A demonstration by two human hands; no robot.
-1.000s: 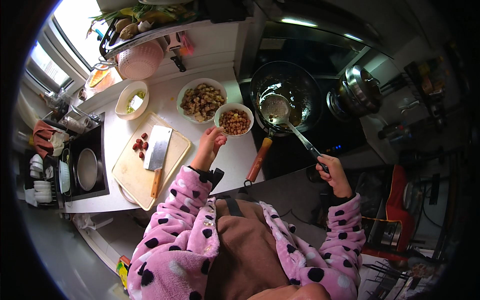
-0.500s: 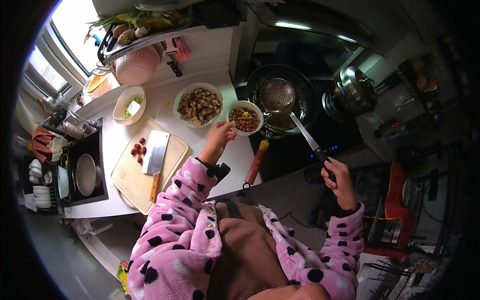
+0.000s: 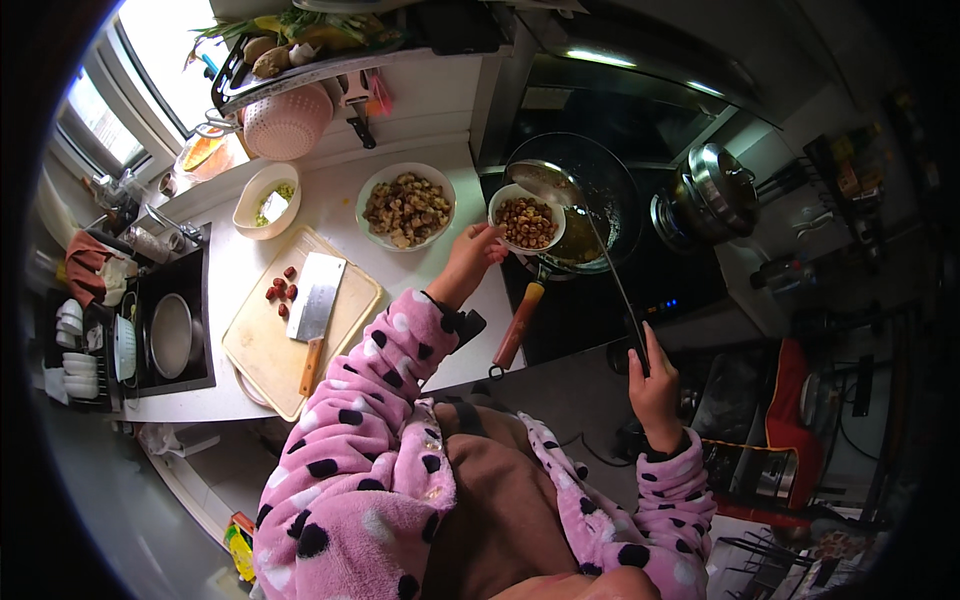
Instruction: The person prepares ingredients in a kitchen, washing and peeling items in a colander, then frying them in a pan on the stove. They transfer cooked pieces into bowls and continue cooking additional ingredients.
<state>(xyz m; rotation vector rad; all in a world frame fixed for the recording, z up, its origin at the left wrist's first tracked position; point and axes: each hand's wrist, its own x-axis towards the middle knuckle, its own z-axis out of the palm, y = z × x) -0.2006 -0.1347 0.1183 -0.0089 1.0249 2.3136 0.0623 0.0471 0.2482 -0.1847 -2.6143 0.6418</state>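
Note:
My left hand [image 3: 474,258] grips the near left rim of a small white bowl [image 3: 540,252]. Small brown pieces, perhaps nuts, fill it. The bowl is over the left edge of a dark wok [image 3: 622,165] with oil [image 3: 580,238] in its bottom. A metal skimmer [image 3: 550,182] is tipped on its side beside the bowl's far rim; whether they touch I cannot tell. My right hand [image 3: 655,390] is closed around the skimmer's dark handle, at the lower right. The wok's wooden handle [image 3: 520,325] points toward me.
Left of the wok stands a white bowl [image 3: 362,222] of browned chunks. A cutting board [image 3: 262,345] carries a cleaver [image 3: 318,295] and several red dates [image 3: 283,290]. A cream bowl [image 3: 245,215] sits behind it, a lidded pot [image 3: 722,190] right of the wok, a sink [image 3: 202,330] far left.
My left hand has moved the small bowl rightward from the counter to over the wok's edge. The skimmer has tilted from facing up to its side, moving slightly left toward the bowl.

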